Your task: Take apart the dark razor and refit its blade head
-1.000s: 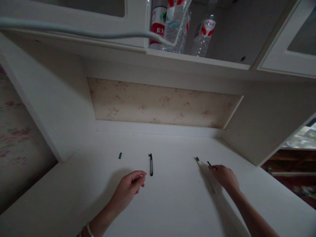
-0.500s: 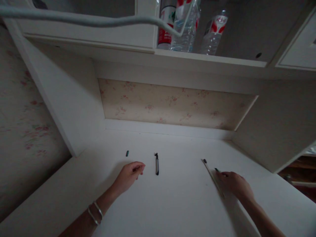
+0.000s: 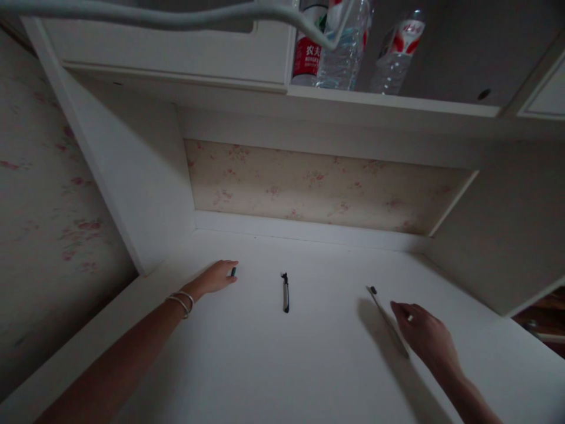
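Note:
My left hand reaches far out over the white desk, fingers stretched, fingertips touching a small dark green piece. A black pen-like part lies alone in the middle of the desk. To the right lies a thin pale stick with a dark tip at its far end. My right hand rests just right of the stick, fingers curled. A small pale spot shows between those fingers, and I cannot make out what it is.
The desk sits in a white alcove with side panels left and right and a floral back wall. Plastic water bottles stand on the shelf above. A pale cable hangs across the top.
My left hand moved forward and left from near the black part to the small green piece. The short green piece by my right fingertips is no longer visible. The view shifted left.

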`<action>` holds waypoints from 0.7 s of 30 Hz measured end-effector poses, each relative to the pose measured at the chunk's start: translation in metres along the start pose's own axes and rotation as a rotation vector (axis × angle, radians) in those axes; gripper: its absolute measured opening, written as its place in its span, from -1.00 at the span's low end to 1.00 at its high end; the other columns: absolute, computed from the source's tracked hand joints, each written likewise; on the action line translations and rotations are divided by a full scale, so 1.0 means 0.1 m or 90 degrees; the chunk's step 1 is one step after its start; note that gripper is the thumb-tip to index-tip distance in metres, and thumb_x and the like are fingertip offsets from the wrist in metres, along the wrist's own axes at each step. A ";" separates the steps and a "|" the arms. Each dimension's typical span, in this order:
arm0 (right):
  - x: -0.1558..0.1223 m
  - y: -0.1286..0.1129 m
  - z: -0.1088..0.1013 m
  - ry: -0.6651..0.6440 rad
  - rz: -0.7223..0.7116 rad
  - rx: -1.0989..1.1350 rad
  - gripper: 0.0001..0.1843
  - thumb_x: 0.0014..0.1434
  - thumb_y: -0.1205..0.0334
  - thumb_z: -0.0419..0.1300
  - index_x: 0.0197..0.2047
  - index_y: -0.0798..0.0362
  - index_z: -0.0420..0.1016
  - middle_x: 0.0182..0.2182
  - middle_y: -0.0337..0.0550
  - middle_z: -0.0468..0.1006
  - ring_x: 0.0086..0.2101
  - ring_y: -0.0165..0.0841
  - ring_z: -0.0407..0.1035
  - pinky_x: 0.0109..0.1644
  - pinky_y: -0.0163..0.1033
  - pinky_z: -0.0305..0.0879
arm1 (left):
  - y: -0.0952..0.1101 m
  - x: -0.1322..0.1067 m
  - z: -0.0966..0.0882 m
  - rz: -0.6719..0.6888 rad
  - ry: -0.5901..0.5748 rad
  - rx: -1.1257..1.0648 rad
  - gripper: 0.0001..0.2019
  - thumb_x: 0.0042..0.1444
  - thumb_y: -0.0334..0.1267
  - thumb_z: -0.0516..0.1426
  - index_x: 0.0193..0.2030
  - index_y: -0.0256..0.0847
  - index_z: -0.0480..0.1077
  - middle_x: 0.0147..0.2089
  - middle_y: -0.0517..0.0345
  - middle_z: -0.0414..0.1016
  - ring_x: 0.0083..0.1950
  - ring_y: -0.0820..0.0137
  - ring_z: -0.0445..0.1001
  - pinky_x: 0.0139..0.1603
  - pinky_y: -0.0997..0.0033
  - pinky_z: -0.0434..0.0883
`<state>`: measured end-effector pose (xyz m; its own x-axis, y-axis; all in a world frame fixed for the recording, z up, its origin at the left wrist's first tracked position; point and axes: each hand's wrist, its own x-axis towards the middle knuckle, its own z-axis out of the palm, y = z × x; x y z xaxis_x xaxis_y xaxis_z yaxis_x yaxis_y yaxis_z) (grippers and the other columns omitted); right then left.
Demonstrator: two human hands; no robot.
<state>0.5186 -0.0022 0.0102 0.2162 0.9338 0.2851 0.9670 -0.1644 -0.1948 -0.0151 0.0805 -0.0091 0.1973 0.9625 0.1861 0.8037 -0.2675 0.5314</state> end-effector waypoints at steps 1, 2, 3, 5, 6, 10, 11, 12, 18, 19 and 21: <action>-0.01 -0.05 0.00 -0.001 -0.016 0.012 -0.56 0.22 -0.06 -0.09 -0.24 -0.05 0.55 -0.21 -0.13 0.55 -0.30 -0.25 0.44 -0.29 -0.26 0.23 | -0.02 0.01 0.00 -0.001 -0.007 0.001 -0.59 -0.06 -0.25 0.18 -0.01 -0.26 0.46 0.07 -0.10 0.46 0.11 0.15 0.37 0.17 0.28 0.17; -0.03 -0.11 0.00 -0.005 -0.035 0.024 -0.55 0.22 -0.05 -0.10 -0.27 -0.04 0.55 -0.24 -0.12 0.55 -0.32 -0.26 0.44 -0.29 -0.27 0.22 | -0.04 0.02 0.01 -0.002 -0.011 0.001 -0.61 -0.06 -0.26 0.17 -0.03 -0.25 0.47 0.04 -0.08 0.48 0.08 0.17 0.39 0.15 0.29 0.20; -0.04 -0.18 0.01 -0.012 -0.060 0.037 -0.55 0.23 -0.05 -0.11 -0.29 -0.03 0.54 -0.27 -0.12 0.55 -0.33 -0.27 0.43 -0.29 -0.27 0.22 | -0.05 0.02 0.00 -0.003 -0.011 -0.001 -0.62 -0.05 -0.26 0.17 -0.03 -0.24 0.47 0.01 -0.06 0.50 0.05 0.18 0.41 0.13 0.29 0.22; -0.08 -0.36 0.04 -0.026 -0.116 0.065 -0.54 0.25 -0.01 -0.12 -0.33 0.00 0.53 -0.31 -0.11 0.54 -0.33 -0.26 0.43 -0.26 -0.26 0.21 | -0.05 0.01 -0.01 -0.004 -0.001 -0.010 -0.62 -0.03 -0.26 0.17 -0.03 -0.24 0.47 -0.03 -0.05 0.52 0.00 0.20 0.44 0.09 0.29 0.25; -0.09 -0.48 0.06 -0.037 -0.144 0.082 -0.55 0.26 0.01 -0.12 -0.34 0.01 0.53 -0.31 -0.10 0.54 -0.31 -0.26 0.43 -0.23 -0.25 0.21 | -0.03 0.00 -0.02 -0.003 0.008 -0.018 -0.62 -0.01 -0.24 0.16 -0.02 -0.25 0.47 -0.04 -0.06 0.52 -0.01 0.20 0.45 0.08 0.28 0.25; -0.14 -1.10 0.16 -0.115 -0.194 0.130 -0.62 0.28 0.09 -0.10 -0.25 0.01 0.53 -0.26 -0.11 0.53 -0.31 -0.30 0.44 -0.21 -0.27 0.20 | 0.14 -0.08 0.00 -0.006 0.067 -0.078 -0.64 0.12 -0.12 0.06 -0.04 -0.27 0.48 -0.06 -0.05 0.51 -0.02 0.24 0.44 0.10 0.29 0.26; -0.15 -1.27 0.20 -0.135 -0.196 0.137 -0.63 0.28 0.10 -0.09 -0.18 0.01 0.51 -0.23 -0.10 0.53 -0.29 -0.30 0.44 -0.20 -0.28 0.20 | 0.20 -0.11 0.03 -0.011 0.083 -0.098 -0.63 0.14 -0.08 0.03 -0.06 -0.26 0.49 -0.05 -0.04 0.51 0.00 0.25 0.43 0.11 0.30 0.26; -0.15 -1.43 0.25 -0.152 -0.189 0.140 -0.64 0.27 0.10 -0.07 -0.11 0.02 0.49 -0.20 -0.08 0.53 -0.28 -0.29 0.44 -0.20 -0.28 0.20 | 0.28 -0.15 0.06 -0.020 0.099 -0.120 -0.62 0.15 -0.05 0.02 -0.08 -0.25 0.50 -0.05 -0.02 0.52 0.02 0.25 0.43 0.12 0.29 0.27; -0.12 -2.23 0.52 -0.150 -0.192 0.162 -0.56 0.24 0.01 -0.03 0.05 0.08 0.39 -0.11 0.04 0.48 -0.17 -0.17 0.41 -0.16 -0.20 0.24 | 0.93 -0.49 0.30 -0.137 0.139 -0.519 -0.56 0.13 0.02 0.07 -0.06 -0.33 0.43 -0.10 -0.07 0.52 -0.13 0.28 0.51 -0.05 0.28 0.43; -0.11 -2.31 0.55 -0.145 -0.190 0.165 -0.56 0.23 0.02 0.00 0.04 0.10 0.39 -0.11 0.06 0.47 -0.15 -0.14 0.39 -0.15 -0.18 0.24 | 1.05 -0.54 0.32 -0.162 0.143 -0.620 -0.58 0.09 0.01 0.13 -0.09 -0.33 0.44 -0.11 -0.06 0.51 -0.13 0.28 0.51 -0.04 0.27 0.43; -0.10 -2.41 0.60 -0.141 -0.181 0.172 -0.61 0.21 0.10 0.02 0.01 0.13 0.41 -0.12 0.11 0.46 -0.14 -0.09 0.38 -0.14 -0.13 0.24 | 1.24 -0.63 0.35 -0.179 0.151 -0.756 -0.62 0.03 -0.03 0.20 -0.15 -0.33 0.46 -0.17 -0.04 0.51 -0.14 0.30 0.50 0.00 0.25 0.42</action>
<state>0.2752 0.0470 -0.0017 -0.1154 0.9804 0.1599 0.9077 0.1694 -0.3839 0.0920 -0.0114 0.0159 -0.1045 0.9942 0.0238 -0.2280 -0.0473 0.9725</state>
